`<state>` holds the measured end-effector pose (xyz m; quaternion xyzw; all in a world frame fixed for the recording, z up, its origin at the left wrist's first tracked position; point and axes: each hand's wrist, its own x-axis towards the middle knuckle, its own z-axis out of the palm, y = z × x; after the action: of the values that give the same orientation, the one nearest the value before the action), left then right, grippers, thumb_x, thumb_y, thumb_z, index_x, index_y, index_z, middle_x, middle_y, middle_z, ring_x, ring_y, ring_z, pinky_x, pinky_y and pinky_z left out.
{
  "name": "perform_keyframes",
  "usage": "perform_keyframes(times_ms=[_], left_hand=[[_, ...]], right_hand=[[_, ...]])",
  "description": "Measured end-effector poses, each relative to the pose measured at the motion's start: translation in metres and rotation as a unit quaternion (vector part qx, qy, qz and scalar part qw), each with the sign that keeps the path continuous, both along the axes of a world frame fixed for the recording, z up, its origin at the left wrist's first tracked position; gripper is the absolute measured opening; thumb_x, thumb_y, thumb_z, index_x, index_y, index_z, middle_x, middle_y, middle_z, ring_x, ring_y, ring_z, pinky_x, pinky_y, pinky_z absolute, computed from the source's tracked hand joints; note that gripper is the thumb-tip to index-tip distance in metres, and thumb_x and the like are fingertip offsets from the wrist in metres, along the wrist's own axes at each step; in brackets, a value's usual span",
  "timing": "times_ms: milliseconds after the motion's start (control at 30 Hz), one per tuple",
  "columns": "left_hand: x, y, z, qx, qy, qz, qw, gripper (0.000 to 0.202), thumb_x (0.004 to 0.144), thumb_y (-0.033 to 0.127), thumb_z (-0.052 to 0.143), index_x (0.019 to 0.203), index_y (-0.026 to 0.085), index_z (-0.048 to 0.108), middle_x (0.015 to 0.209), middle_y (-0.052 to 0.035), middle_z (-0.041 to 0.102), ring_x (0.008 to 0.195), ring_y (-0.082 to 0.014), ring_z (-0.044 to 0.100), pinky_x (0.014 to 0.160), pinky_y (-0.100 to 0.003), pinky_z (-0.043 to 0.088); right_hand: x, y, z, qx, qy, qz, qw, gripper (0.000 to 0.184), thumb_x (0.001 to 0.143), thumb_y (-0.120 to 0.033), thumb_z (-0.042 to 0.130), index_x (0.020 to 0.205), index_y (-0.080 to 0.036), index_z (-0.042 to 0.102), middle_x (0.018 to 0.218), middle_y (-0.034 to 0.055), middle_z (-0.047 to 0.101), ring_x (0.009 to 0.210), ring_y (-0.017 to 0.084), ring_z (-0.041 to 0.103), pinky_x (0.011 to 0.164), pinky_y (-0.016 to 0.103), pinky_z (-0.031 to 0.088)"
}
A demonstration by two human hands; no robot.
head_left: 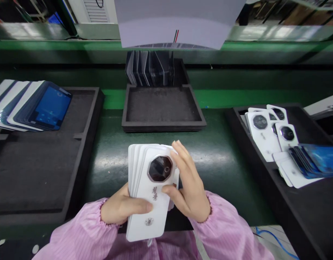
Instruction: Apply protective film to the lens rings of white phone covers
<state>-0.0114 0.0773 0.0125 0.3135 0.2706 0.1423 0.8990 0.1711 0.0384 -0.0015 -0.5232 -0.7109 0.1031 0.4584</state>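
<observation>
A fanned stack of white phone back panels (151, 213), each phone-shaped, is in front of me. The top panel carries a dark octagonal camera area with small dark markings below it. My left hand (123, 207) grips the stack low on its left side, thumb across the front panel and the other fingers hidden behind. My right hand (189, 184) is at the upper right edge, thumb on the front panel and fingers bent along the side. Another white panel partly shows behind the stack, near the right fingers.
A black tray (163, 124) lies ahead, with dark thin panels (152, 68) standing upright behind it. The left tray (85, 151) carries blue and white panels (47, 106). In the right tray (266, 187) are white panels (264, 137) and blue-faced ones (323, 159). A white board (171, 21) hangs above.
</observation>
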Motion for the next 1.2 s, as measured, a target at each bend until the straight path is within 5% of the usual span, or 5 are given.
perform_keyframes(times_ms=[167,367,600,733,1200], left_hand=[[0.005,0.002,0.006,-0.009,-0.007,-0.075,0.997,0.046,0.07,0.015,0.064,0.116,0.015,0.06,0.11,-0.0135,0.065,0.103,-0.0286,0.059,0.087,-0.04,0.046],[-0.003,0.006,0.011,-0.052,-0.037,-0.041,0.997,0.051,0.065,0.011,0.059,0.115,0.012,0.06,0.107,-0.0151,0.067,0.098,-0.0294,0.061,0.088,-0.043,0.045],[-0.013,0.014,0.013,-0.056,-0.061,0.04,0.996,0.059,0.063,0.015,0.057,0.122,0.012,0.055,0.105,-0.015,0.067,0.092,-0.031,0.063,0.077,-0.041,0.05],[-0.007,0.011,0.013,-0.067,-0.039,0.022,0.997,0.056,0.059,0.014,0.059,0.116,0.012,0.06,0.102,-0.0141,0.069,0.089,-0.0294,0.064,0.078,-0.039,0.049],[0.005,0.001,0.007,0.089,0.1,-0.069,0.989,0.042,0.064,0.006,0.054,0.102,0.02,0.065,0.106,-0.0049,0.067,0.096,-0.0235,0.062,0.082,-0.033,0.047]], right_hand=[[0.013,0.007,0.002,-0.163,0.215,-0.059,0.961,0.029,0.084,-0.032,0.057,0.11,-0.021,0.055,0.106,0.0066,0.064,0.096,0.02,0.061,0.081,0.036,0.051],[0.067,0.019,0.01,0.127,0.43,-0.373,0.812,0.013,0.082,-0.029,0.052,0.072,-0.02,0.052,0.067,-0.0036,0.053,0.062,0.011,0.053,0.066,0.027,0.046],[0.045,0.025,-0.017,-0.186,0.132,-0.147,0.962,0.014,0.08,-0.03,0.057,0.085,-0.018,0.06,0.071,0.0009,0.06,0.062,0.015,0.055,0.057,0.028,0.045],[0.02,0.029,-0.032,-0.124,-0.058,-0.167,0.976,0.015,0.078,-0.024,0.059,0.09,-0.017,0.064,0.085,0.009,0.058,0.082,0.025,0.053,0.072,0.043,0.047],[0.017,0.011,-0.005,-0.119,0.253,-0.02,0.96,0.017,0.072,-0.02,0.07,0.085,-0.021,0.059,0.091,0.0026,0.053,0.085,0.017,0.053,0.077,0.035,0.046]])
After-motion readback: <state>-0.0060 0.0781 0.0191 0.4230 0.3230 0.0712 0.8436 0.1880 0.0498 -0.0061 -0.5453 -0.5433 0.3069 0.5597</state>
